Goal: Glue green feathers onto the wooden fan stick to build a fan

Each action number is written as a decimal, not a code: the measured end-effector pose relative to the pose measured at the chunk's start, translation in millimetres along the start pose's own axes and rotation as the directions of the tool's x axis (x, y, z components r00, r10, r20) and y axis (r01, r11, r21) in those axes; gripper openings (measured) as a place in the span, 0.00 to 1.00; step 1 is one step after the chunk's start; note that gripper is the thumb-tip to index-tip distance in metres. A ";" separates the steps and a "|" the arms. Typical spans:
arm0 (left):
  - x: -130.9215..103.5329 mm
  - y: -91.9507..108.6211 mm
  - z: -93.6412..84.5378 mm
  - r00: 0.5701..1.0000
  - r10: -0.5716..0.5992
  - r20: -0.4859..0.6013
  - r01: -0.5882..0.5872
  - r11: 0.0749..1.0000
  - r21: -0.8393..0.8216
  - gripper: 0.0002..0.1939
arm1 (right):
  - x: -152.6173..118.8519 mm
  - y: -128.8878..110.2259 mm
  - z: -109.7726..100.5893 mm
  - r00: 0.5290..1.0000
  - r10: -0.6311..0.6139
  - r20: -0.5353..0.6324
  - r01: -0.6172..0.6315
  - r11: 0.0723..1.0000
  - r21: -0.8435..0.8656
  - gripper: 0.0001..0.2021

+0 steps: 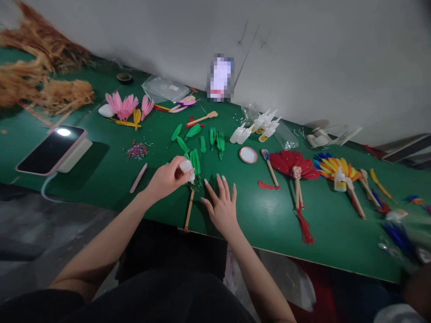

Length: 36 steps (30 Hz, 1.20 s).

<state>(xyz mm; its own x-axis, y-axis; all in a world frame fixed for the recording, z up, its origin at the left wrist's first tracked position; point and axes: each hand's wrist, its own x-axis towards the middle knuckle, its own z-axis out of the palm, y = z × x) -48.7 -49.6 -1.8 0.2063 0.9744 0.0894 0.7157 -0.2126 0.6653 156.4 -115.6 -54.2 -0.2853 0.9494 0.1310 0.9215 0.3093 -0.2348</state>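
My left hand (166, 179) holds a small white glue bottle (186, 167) tipped downward, its tip over the lower end of some green feathers (196, 160). Those feathers lie at the top of a thin wooden stick (190, 208), which reaches toward the table's front edge. To the right of the stick my right hand (222, 204) rests palm down on the table, fingers spread, holding nothing. Several loose green feathers (193, 131) lie beyond both hands. What the bottle's tip touches is too small to make out.
Left are a phone (52, 150), colored bits (137, 150), a pink stick (138, 178) and pink feathers (123, 106). White bottles (266, 123) and a round dish (248, 154) stand beyond my right hand. Farther right lies a red feather fan (289, 166). A phone screen (221, 78) leans on the wall.
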 end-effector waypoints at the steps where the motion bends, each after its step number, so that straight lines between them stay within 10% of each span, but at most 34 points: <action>1: -0.1 -0.1 0.0 1.000 0.002 -0.003 -0.002 1.000 0.000 0.14 | -0.1 2.0 -0.9 1.000 0.008 -0.004 -0.008 1.000 -0.002 0.25; 36: -2.2 3.2 -2.7 1.000 -0.010 0.025 0.011 1.000 -0.004 0.13 | 6.4 -6.8 8.2 0.999 0.017 -0.042 -0.017 1.000 0.008 0.24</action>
<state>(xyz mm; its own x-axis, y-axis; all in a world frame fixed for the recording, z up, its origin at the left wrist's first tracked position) -48.6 -52.2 2.1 0.2151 0.9745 0.0643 0.7151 -0.2020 0.6692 146.2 -111.2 -59.6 -0.2580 0.9516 0.1669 0.9242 0.2935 -0.2444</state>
